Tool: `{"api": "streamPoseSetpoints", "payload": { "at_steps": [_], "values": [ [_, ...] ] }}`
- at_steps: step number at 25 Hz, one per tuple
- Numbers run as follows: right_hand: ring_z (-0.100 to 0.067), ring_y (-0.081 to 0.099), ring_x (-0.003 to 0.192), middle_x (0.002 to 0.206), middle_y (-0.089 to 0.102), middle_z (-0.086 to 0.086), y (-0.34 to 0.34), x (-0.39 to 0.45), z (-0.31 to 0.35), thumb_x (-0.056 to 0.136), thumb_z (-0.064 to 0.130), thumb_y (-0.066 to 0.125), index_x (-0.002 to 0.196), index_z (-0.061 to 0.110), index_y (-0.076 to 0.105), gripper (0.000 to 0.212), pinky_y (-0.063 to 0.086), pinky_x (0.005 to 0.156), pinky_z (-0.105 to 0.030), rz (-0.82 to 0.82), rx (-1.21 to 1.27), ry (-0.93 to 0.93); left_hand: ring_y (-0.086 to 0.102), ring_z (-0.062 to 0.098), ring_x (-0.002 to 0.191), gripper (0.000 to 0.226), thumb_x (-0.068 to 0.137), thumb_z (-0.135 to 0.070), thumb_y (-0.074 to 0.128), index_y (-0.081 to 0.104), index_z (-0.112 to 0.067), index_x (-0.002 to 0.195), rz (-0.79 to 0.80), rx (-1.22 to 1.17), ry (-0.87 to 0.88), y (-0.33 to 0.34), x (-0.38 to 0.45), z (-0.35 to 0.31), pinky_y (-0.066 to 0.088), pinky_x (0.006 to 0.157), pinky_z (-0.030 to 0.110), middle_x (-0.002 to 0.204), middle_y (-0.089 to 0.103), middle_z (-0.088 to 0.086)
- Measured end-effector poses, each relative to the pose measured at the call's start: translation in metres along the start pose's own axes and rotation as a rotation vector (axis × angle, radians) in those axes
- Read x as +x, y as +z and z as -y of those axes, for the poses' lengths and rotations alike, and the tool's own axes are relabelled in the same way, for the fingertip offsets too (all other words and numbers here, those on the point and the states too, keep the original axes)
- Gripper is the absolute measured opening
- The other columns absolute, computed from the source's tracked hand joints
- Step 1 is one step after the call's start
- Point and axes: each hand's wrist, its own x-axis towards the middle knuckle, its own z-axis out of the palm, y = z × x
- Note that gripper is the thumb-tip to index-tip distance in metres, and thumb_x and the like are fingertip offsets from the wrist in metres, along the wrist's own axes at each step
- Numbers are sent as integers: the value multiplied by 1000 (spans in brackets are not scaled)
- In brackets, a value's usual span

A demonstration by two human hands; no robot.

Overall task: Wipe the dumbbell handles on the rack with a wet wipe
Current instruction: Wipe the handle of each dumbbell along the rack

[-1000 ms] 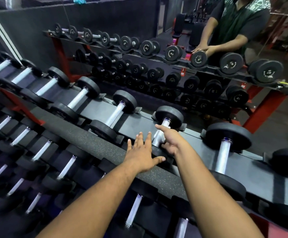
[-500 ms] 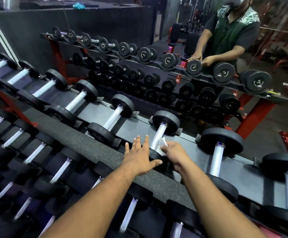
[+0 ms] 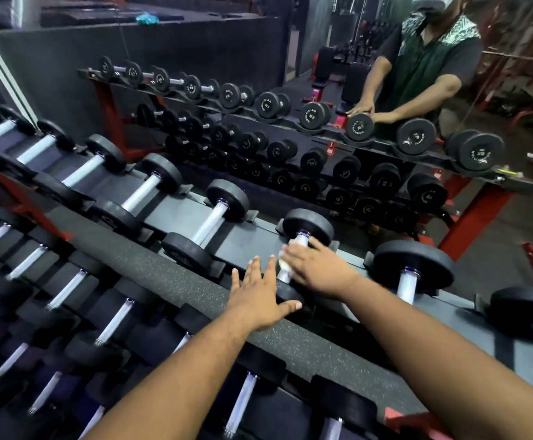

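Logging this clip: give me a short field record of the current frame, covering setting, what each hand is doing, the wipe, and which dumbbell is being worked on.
setting: gym, dumbbell rack facing a mirror
right hand: wrapped over a handle, pressing the wet wipe on it
left hand: flat, fingers spread, on the near head of the same dumbbell and the rack edge
wipe: white, mostly hidden under the right hand
next dumbbell to the right: untouched
mirror: shows the person's reflection
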Motion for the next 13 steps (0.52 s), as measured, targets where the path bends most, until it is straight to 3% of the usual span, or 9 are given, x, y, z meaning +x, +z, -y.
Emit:
{"api": "streamPoseSetpoints", "payload": {
  "at_steps": [2,4,7,10,11,13],
  "values": [
    [-24,25,151,161,34,-8,-7,3,-1,100,55,21,154,13,35,69,21,119,-44,31,-42,129,-19,23,154,115,84,-83,44,-27,-27,155,-2,13,-6,-1,-2,0,-8,124,56,166,-22,12],
    [-22,18,153,163,29,-5,-9,3,3,104,52,28,155,14,33,64,16,121,-40,67,114,85,-19,24,154,114,85,-82,44,-27,-26,155,5,18,2,-2,-2,-1,-7,124,56,166,-21,13],
    [-19,29,149,156,42,0,-14,-1,-6,104,52,24,149,19,45,60,18,120,-40,25,132,-58,-19,24,154,114,85,-82,44,-26,-25,156,-6,27,5,0,-2,-2,-7,124,55,166,-21,14],
    [-22,29,148,155,43,-4,-9,15,-1,105,44,30,146,15,47,52,17,119,-40,26,30,173,-19,25,154,114,85,-83,42,-28,-25,155,1,37,2,-1,-3,-2,-7,124,56,166,-21,14],
    [-23,33,145,150,48,-5,-7,22,8,105,40,33,140,15,52,48,20,117,-41,42,9,164,-19,25,154,114,86,-82,43,-28,-24,155,0,39,1,-1,-3,-2,-6,124,56,166,-21,15],
    [-23,43,137,140,56,-3,-9,24,21,103,34,38,132,16,59,40,27,111,-42,92,99,-2,-18,25,154,114,86,-81,44,-27,-24,155,-1,34,4,-2,-3,-2,-6,124,56,166,-21,15]
  ]
}}
